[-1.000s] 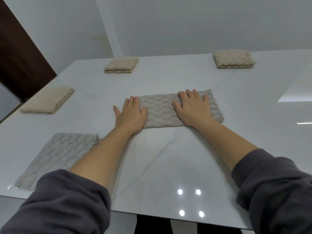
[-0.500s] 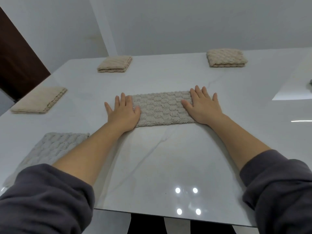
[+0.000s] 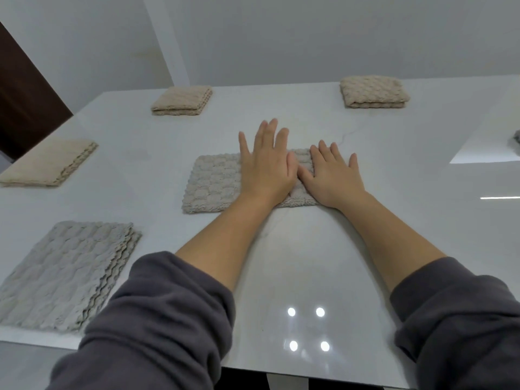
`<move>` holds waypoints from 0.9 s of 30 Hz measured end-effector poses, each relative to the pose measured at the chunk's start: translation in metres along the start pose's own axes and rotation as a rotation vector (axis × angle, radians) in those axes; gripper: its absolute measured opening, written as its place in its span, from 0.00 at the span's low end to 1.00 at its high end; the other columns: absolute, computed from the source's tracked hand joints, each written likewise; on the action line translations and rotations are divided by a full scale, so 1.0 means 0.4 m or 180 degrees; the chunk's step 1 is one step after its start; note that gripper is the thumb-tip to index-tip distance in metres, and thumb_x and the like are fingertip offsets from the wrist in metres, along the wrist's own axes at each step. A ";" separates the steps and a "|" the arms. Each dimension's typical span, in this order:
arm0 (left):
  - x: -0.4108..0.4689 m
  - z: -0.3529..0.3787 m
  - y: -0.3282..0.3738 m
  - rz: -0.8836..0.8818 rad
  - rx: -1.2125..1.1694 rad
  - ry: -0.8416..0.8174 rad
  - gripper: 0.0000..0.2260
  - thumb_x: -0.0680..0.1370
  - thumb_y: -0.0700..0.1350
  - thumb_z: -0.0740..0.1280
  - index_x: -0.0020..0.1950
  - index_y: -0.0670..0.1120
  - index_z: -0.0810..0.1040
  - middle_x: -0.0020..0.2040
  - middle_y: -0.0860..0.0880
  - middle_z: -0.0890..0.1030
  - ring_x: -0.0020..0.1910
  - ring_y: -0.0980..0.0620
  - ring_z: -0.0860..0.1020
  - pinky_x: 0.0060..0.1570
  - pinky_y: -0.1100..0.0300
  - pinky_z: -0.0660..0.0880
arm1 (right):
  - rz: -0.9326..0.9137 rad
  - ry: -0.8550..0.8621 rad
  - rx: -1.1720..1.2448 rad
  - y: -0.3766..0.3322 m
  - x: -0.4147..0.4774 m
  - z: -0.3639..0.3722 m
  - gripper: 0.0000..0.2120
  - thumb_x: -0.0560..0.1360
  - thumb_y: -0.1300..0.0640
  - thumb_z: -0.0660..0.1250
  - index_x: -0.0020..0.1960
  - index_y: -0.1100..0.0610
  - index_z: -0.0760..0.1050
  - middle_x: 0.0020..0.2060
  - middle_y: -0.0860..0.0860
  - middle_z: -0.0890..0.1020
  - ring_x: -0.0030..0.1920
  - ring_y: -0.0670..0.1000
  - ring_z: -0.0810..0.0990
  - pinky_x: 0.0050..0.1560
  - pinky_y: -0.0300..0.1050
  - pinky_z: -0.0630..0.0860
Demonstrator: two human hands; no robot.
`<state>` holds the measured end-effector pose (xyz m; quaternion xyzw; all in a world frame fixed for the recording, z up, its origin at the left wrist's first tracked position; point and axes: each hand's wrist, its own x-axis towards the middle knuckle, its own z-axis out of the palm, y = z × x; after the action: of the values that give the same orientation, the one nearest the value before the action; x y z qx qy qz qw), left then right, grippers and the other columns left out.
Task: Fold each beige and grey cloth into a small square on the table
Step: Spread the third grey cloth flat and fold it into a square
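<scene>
A grey waffle-textured cloth (image 3: 215,184) lies folded in the middle of the white table (image 3: 309,263). My left hand (image 3: 267,164) lies flat with straight fingers over the cloth's middle and right part. My right hand (image 3: 332,173) presses flat on the cloth's right end, close beside the left hand. Another grey cloth (image 3: 64,271) lies folded at the near left. Three beige cloths lie folded: one at the left edge (image 3: 47,164), one at the far left (image 3: 183,101), one at the far right (image 3: 374,92).
The table's near edge runs along the bottom of the view. A dark brown door (image 3: 25,105) stands at the left behind the table. A small dark object (image 3: 516,140) shows at the right edge. White walls rise behind.
My left hand has moved from the cloth's left end to the right, next to my right hand, and the cloth now looks shorter, about half as long. The view shifted slightly.
</scene>
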<state>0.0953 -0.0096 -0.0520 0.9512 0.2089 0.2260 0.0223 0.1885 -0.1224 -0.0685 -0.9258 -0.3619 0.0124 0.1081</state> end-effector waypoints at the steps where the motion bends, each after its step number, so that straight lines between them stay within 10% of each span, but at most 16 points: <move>1: -0.001 0.007 -0.009 -0.0097 -0.0024 -0.0075 0.24 0.79 0.50 0.47 0.72 0.45 0.66 0.76 0.45 0.62 0.78 0.46 0.55 0.74 0.37 0.45 | 0.0001 0.0004 0.0002 0.000 0.001 0.001 0.35 0.80 0.35 0.43 0.80 0.55 0.49 0.79 0.51 0.49 0.79 0.52 0.44 0.75 0.63 0.41; 27: -0.085 -0.041 -0.280 -0.1041 0.0084 -0.1161 0.28 0.82 0.56 0.42 0.80 0.47 0.48 0.81 0.49 0.46 0.79 0.50 0.43 0.73 0.36 0.40 | -0.0355 0.0074 -0.0348 -0.141 0.009 -0.061 0.31 0.82 0.42 0.41 0.80 0.56 0.43 0.79 0.54 0.43 0.78 0.55 0.38 0.74 0.65 0.37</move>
<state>0.0173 0.0780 -0.0670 0.9300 0.3556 0.0411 0.0835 0.1560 -0.0842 -0.0327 -0.9088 -0.4118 -0.0243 0.0621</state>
